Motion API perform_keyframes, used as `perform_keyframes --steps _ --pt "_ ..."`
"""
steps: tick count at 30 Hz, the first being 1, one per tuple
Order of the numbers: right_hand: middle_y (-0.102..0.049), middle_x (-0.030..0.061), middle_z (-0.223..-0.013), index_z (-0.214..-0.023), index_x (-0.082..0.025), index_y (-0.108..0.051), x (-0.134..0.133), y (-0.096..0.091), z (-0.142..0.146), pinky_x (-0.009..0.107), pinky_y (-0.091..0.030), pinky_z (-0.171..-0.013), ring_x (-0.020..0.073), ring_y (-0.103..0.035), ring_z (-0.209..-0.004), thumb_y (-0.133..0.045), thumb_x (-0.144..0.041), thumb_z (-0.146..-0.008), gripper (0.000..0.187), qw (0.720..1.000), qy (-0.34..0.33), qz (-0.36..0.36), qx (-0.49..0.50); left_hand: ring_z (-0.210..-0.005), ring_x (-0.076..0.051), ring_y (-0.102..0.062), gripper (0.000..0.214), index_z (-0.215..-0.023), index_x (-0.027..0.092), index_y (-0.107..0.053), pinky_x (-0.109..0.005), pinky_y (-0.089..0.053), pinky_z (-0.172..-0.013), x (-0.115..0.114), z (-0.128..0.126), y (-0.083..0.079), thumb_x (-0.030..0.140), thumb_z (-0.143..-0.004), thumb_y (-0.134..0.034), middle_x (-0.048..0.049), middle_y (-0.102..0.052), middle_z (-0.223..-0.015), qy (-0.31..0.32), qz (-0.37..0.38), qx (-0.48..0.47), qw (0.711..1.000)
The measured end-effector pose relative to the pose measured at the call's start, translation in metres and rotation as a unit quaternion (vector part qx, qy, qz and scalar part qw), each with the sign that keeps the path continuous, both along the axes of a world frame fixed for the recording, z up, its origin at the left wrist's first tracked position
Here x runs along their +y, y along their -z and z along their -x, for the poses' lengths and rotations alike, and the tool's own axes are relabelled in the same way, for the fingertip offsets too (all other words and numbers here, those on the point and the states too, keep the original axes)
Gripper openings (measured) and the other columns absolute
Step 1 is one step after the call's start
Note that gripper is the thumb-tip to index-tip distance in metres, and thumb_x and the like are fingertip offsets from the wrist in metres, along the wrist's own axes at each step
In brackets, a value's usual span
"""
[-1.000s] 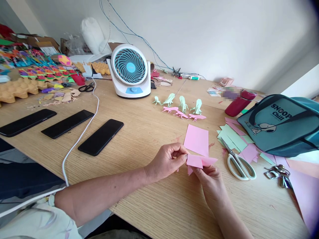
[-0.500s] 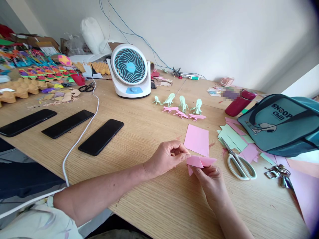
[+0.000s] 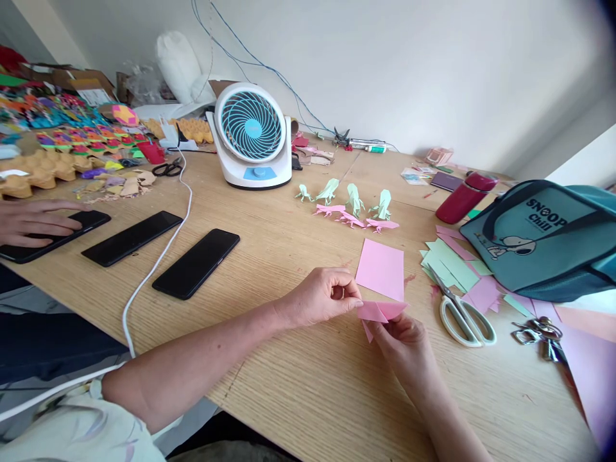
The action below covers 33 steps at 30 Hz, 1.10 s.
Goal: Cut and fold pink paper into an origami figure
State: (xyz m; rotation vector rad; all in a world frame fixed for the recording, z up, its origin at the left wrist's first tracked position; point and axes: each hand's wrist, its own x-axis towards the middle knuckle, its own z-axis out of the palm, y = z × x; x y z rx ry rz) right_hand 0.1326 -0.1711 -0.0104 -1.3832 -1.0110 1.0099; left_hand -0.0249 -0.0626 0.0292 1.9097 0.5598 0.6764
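My left hand (image 3: 321, 296) pinches the left end of a small folded pink paper (image 3: 380, 312) just above the wooden table (image 3: 298, 250). My right hand (image 3: 403, 339) grips the same paper from below, fingers curled under it. A flat pink sheet (image 3: 381, 269) lies directly behind the fold. Finished green and pink paper animals (image 3: 353, 206) stand in a row farther back.
White scissors (image 3: 464, 316) lie on green and pink scraps (image 3: 455, 266) to the right, near a teal bag (image 3: 548, 240) and keys (image 3: 539, 331). Three black phones (image 3: 196, 263) and a white cable (image 3: 158, 250) lie left; another person's hand (image 3: 33, 221) rests on the far-left phone. A fan (image 3: 251, 138) stands behind.
Another person's hand has come in from the left onto the far-left phone. My hands have pressed the pink fold slightly smaller and flatter.
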Motion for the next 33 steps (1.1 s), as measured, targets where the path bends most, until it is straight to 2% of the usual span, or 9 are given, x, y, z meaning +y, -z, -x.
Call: perform_keyframes --steps 3,8,12,17,24,33 --pt "-0.060 -0.0013 -0.061 -0.077 -0.020 -0.070 0.002 -0.005 -0.001 0.024 -0.037 -0.052 0.0133 -0.048 -0.055 -0.080 -0.045 -0.071 0.028 1.000 -0.016 -0.008 0.010 -0.059 -0.007 -0.047 0.012 -0.069 0.013 -0.063 -0.019 -0.036 -0.055 -0.001 -0.003 0.004 0.020 -0.078 -0.065 0.0014 -0.058 -0.068 -0.025 0.033 -0.005 0.999" --pt "-0.070 0.0020 -0.079 -0.092 -0.021 -0.072 0.004 -0.017 -0.003 0.027 -0.046 -0.064 0.0170 -0.058 -0.070 -0.085 -0.042 -0.064 0.038 0.999 -0.015 -0.014 0.038 -0.061 -0.009 -0.050 0.017 -0.070 0.013 -0.061 -0.020 -0.039 -0.057 -0.008 -0.008 0.011 0.027 -0.080 -0.064 0.0002 -0.060 -0.068 -0.063 0.078 -0.015 0.995" --pt "-0.067 0.0006 -0.068 -0.085 -0.019 -0.073 0.004 -0.017 -0.003 0.026 -0.045 -0.061 0.0157 -0.055 -0.064 -0.084 -0.045 -0.065 0.034 0.999 0.009 -0.001 0.047 -0.058 -0.007 -0.046 0.021 -0.067 0.014 -0.058 -0.019 -0.036 -0.055 -0.015 -0.010 0.011 0.028 -0.079 -0.065 0.0021 -0.056 -0.064 -0.073 0.096 -0.031 0.992" --pt "-0.067 0.0010 -0.064 -0.070 -0.020 -0.074 0.005 -0.015 -0.003 0.026 -0.043 -0.059 0.0150 -0.054 -0.061 -0.085 -0.045 -0.063 0.029 0.998 0.010 0.002 0.064 -0.059 -0.008 -0.048 0.022 -0.068 0.013 -0.059 -0.020 -0.037 -0.056 -0.018 -0.010 0.012 0.030 -0.080 -0.066 0.0015 -0.057 -0.064 -0.059 0.116 -0.031 0.991" --pt "-0.068 0.0003 -0.065 -0.072 -0.021 -0.076 0.004 -0.014 -0.004 0.026 -0.042 -0.062 0.0148 -0.054 -0.063 -0.086 -0.039 -0.064 0.023 0.997 -0.003 -0.011 0.071 -0.062 -0.010 -0.053 0.024 -0.073 0.012 -0.067 -0.021 -0.041 -0.058 -0.014 -0.008 0.011 0.034 -0.080 -0.068 -0.0026 -0.064 -0.070 -0.028 0.102 -0.026 0.994" --pt "-0.064 -0.0011 -0.061 -0.071 -0.020 -0.074 0.005 -0.010 -0.004 0.024 -0.041 -0.059 0.0135 -0.050 -0.062 -0.088 -0.035 -0.061 0.022 0.998 -0.010 -0.020 0.061 -0.059 -0.008 -0.050 0.030 -0.069 0.012 -0.065 -0.021 -0.037 -0.057 -0.012 -0.008 0.013 0.040 -0.076 -0.074 0.0011 -0.060 -0.064 -0.014 0.193 -0.036 0.980"
